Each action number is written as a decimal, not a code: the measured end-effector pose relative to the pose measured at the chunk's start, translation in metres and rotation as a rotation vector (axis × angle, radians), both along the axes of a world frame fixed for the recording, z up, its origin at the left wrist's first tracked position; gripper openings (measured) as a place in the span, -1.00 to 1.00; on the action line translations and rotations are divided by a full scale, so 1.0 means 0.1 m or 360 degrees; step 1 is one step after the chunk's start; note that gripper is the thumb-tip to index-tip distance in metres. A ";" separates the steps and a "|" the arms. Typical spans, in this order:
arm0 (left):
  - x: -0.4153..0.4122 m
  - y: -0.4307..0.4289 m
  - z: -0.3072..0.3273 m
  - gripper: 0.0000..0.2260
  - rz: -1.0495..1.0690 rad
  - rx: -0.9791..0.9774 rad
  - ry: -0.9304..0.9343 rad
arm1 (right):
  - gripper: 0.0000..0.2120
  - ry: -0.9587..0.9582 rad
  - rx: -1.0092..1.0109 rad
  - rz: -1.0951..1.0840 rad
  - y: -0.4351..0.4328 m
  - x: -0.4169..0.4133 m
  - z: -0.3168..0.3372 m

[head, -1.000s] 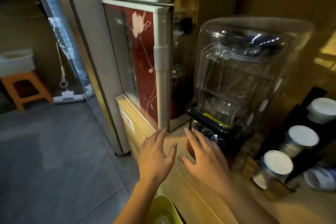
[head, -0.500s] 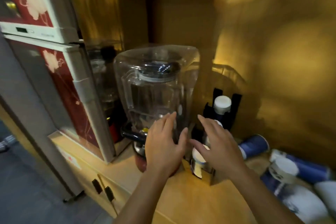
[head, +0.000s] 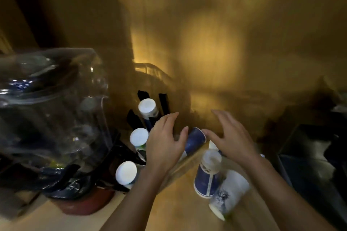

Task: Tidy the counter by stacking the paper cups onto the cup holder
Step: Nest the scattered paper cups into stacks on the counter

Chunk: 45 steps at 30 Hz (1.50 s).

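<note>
A black cup holder (head: 163,102) stands against the wall with three upturned paper cups on it: a top cup (head: 147,108), a middle cup (head: 139,136) and a bottom cup (head: 126,172). A blue paper cup (head: 195,139) lies on its side on the wooden counter between my hands. My left hand (head: 165,146) hovers open just left of it. My right hand (head: 231,139) is open just right of it, thumb near its rim. Nearer me lie a blue cup (head: 206,176) and a white printed cup (head: 228,197).
A large clear-covered blender (head: 50,118) on a red base fills the left side. A dark box or tray (head: 309,159) sits at the right edge. A wire rack (head: 152,71) stands behind the holder by the yellow-lit wall. The picture is blurred.
The view has swung right, from the floor and red cabinet to the counter. Both open hands have moved right, from in front of the blender to either side of the lying blue cup.
</note>
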<state>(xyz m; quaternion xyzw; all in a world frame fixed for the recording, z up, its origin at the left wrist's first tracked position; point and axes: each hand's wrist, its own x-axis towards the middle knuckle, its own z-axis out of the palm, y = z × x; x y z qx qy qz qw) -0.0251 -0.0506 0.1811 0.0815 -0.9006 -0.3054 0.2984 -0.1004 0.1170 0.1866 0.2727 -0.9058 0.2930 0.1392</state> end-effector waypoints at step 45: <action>-0.17 1.39 -2.03 -0.30 -0.0478 -0.0508 -0.1146 | -0.35 -0.0811 0.0407 -0.1045 1.37 -0.21 -1.88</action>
